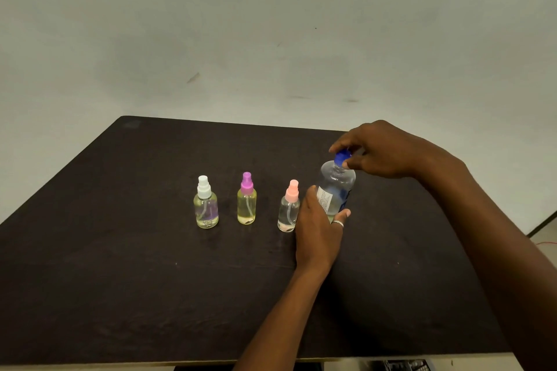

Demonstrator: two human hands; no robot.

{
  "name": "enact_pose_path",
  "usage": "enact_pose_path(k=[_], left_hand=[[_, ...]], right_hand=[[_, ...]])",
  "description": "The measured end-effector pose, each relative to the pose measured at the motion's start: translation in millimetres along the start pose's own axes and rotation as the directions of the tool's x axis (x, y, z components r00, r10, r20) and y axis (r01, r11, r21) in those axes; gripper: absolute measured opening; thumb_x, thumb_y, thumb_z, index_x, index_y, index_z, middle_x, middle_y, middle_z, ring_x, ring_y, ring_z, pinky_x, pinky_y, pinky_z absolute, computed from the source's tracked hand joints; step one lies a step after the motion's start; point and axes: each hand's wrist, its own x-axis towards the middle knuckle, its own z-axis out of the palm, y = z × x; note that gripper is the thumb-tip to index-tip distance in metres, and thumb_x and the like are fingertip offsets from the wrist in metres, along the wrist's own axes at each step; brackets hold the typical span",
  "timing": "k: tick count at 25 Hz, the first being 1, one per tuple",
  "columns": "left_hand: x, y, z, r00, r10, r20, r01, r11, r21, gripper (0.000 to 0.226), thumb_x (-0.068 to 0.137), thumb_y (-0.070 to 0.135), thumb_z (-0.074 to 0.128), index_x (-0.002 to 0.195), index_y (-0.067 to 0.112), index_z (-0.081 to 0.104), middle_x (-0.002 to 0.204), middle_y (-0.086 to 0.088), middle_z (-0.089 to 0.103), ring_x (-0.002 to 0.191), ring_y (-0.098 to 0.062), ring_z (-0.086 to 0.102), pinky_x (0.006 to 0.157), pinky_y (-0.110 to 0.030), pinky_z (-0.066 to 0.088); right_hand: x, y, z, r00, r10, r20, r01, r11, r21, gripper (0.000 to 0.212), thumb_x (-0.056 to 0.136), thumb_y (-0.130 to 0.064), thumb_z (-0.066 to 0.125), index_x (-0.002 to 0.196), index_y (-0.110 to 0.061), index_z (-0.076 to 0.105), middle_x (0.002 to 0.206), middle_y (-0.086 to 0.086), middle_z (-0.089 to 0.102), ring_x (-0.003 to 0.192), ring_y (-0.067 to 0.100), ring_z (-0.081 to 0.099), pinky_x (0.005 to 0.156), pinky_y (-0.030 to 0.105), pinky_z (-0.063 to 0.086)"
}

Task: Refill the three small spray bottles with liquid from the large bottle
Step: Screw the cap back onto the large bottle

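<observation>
The big bottle (336, 187) was just right of the pink sprayer (288, 208) on the table (120, 250). My left hand (316, 229) wrapped its body and my right hand (382, 153) pinched the cap (342, 157). Best to brace firmly and twist gently — squeezing risked a spill.

illumination is soft, diffuse and moderate, apparently from above; no single source is discernible. the pale wall (271, 24) is evenly lit and darkens slightly toward the upper corners. the dark matte table (150, 280) shows only a faint sheen. shadows on it are weak and soft-edged, the clearest lying beneath the right forearm (497, 235). small highlights sit on the shoulder of the large bottle (336, 187) and on the three spray bottles (247, 205). sharpness is moderate: the label print is unreadable and the blue cap (342, 157) reads slightly soft. wide-angle distortion bows the table edges and stretches the forearm near the frame edge.
</observation>
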Motion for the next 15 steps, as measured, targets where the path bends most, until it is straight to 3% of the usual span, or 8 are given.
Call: enact_pose_path(k=[4,8,11,15], left_hand=[[0,1,-1,1.000,-0.003,0.000,0.003,1.000,-0.010,0.071,0.080,0.039,0.076,0.137,0.021,0.039,0.131,0.005,0.055,0.122,-0.008,0.051,0.094,-0.012,0.040],[0,0,-1,1.000,0.006,-0.011,-0.006,1.000,-0.006,0.072,0.079,0.039,0.077,0.137,0.019,0.039,0.131,0.003,0.056,0.123,-0.011,0.052,0.099,-0.022,0.046],[0,1,-1,1.000,0.012,-0.014,-0.012,1.000,-0.002,0.072,0.079,0.039,0.077,0.137,0.019,0.039,0.131,0.002,0.056,0.123,-0.012,0.052,0.099,-0.024,0.047],[0,0,0,1.000,0.009,-0.020,-0.009,1.000,0.001,0.071,0.079,0.040,0.077,0.135,0.019,0.041,0.131,0.003,0.056,0.122,-0.011,0.052,0.098,-0.021,0.045]], right_hand=[[4,0,-2,1.000,0.004,-0.028,-0.004,1.000,-0.002,0.029,0.085,-0.016,0.072,0.114,-0.018,0.072,0.110,-0.002,0.072,0.095,0.011,0.065,0.085,0.023,0.048],[8,-1,1,0.994,0.084,-0.066,-0.088,0.994,-0.067,0.026,0.086,-0.040,0.069,0.089,-0.016,0.076,0.083,0.002,0.073,0.075,0.014,0.065,0.070,0.033,0.054],[9,-6,14,0.971,0.154,-0.183,-0.200,0.942,-0.270,0.055,0.089,-0.061,0.050,0.061,-0.014,0.060,0.058,0.002,0.057,0.054,0.014,0.052,0.051,0.026,0.037],[7,-17,24,0.930,0.175,-0.323,-0.294,0.883,-0.367,0.058,0.093,-0.056,0.041,0.050,-0.017,0.040,0.051,0.001,0.043,0.048,0.015,0.042,0.053,0.025,0.031]])
